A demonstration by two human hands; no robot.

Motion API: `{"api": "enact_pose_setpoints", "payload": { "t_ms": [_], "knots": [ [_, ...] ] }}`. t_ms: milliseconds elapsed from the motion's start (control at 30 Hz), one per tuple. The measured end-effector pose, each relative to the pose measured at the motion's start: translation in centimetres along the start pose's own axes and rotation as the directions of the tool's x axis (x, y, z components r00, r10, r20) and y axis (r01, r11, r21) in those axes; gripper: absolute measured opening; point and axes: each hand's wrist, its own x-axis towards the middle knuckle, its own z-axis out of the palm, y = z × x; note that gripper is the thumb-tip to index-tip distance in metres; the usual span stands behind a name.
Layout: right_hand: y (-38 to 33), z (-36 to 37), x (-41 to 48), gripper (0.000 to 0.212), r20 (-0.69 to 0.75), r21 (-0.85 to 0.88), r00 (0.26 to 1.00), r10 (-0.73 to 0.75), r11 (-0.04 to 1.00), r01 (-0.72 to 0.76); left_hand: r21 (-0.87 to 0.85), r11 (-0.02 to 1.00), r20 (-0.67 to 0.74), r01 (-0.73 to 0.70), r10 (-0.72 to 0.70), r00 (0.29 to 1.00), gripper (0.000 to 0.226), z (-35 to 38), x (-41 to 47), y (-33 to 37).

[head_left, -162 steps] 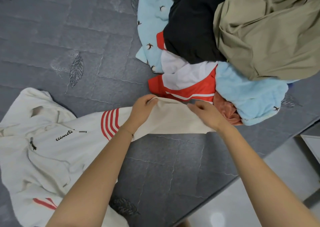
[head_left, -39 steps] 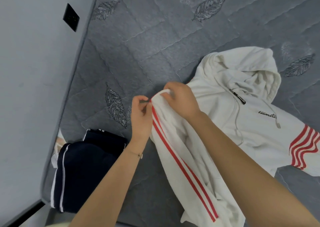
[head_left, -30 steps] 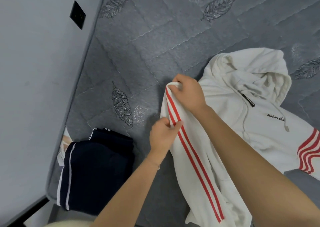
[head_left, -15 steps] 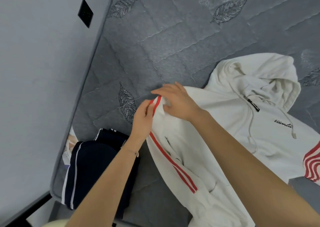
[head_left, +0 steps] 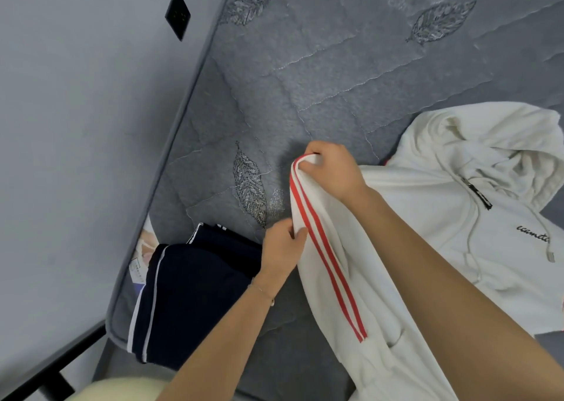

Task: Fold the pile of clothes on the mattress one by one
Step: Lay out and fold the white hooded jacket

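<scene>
Grey quilted mattress (head_left: pixel 305 80): white red-striped hoodie (head_left: pixel 442 193), likely soft, limp, light; left hand (head_left: pixel 282 245) and right hand (head_left: pixel 332 171) pinch its striped edge.

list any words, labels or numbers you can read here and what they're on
"ccamet", black script on the chest of the white hoodie; later letters unclear.
Too small to read: pale print on the black tab at the hoodie's neck.
Too blurred to read: the white label at the mattress corner.
</scene>
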Motion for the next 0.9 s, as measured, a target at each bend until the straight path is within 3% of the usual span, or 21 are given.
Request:
{"api": "enact_pose_setpoints", "payload": {
  "t_ms": [67, 167, 233, 300, 367, 433, 567, 633, 700, 767, 900],
  "knots": [
    [0.3, 0.3, 0.0, 0.009, -0.056, -0.054, 0.998, 0.019, 0.998, -0.022, -0.001, 1.0, -0.019, -0.017, 0.017, 1.0, 0.031, -0.1, 0.3, -0.1],
    [0.8, 0.3, 0.2, 0.021, -0.094, -0.254, 0.993, -0.069, 0.966, 0.043, -0.184, 0.983, -0.142, -0.002, -0.025, 0.99, 0.022, -1.5, 1.3, 0.3],
    [0.8, 0.4, 0.2, 0.046, 0.042, -0.332, 0.985, -0.169, 0.927, 0.173, -0.26, 0.965, -0.189, -0.011, -0.04, 0.981, 0.02, -3.0, 2.3, 0.8],
    [0.5, 0.9, -0.2, 0.064, 0.217, -0.329, 0.94, -0.264, 0.887, 0.324, -0.249, 0.968, -0.151, -0.035, -0.003, 0.989, 0.021, -4.4, 3.3, 1.4],
    [0.2, 1.9, -0.7, 0.069, 0.33, -0.31, 0.887, -0.323, 0.851, 0.425, -0.217, 0.974, -0.085, -0.071, 0.053, 0.995, 0.024, -5.4, 4.0, 2.0],
    [-0.1, 2.7, -0.9, 0.058, 0.344, -0.298, 0.866, -0.363, 0.832, 0.467, -0.166, 0.982, -0.07, -0.094, 0.083, 0.994, 0.026, -6.2, 4.5, 2.2],
    [-1.1, 2.7, -0.5, 0.015, 0.153, -0.212, 0.941, -0.301, 0.92, 0.329, 0.031, 0.988, -0.271, -0.154, 0.157, 0.95, 0.013, -7.1, 4.2, 1.9],
    [-1.5, 2.6, -0.2, 0.013, 0.052, -0.174, 0.981, -0.186, 0.966, 0.193, 0.078, 0.968, -0.358, -0.24, 0.252, 0.899, 0.014, -7.0, 3.5, 1.8],
    [-2.0, 2.4, 0.1, 0.015, -0.034, -0.155, 0.993, -0.114, 0.982, 0.107, 0.064, 0.967, -0.309, -0.246, 0.253, 0.917, 0.014, -6.7, 2.8, 1.7],
    [-2.3, 2.3, 0.2, 0.016, -0.098, -0.129, 0.992, -0.083, 0.989, 0.07, 0.032, 0.986, -0.19, -0.161, 0.164, 0.968, 0.022, -5.9, 2.3, 1.4],
    [-3.0, 2.6, 0.0, 0.02, -0.097, -0.119, 0.992, -0.082, 0.99, 0.071, 0.09, 0.99, -0.113, -0.106, 0.116, 0.987, 0.026, -4.9, 2.3, 1.3]
  ]
}}
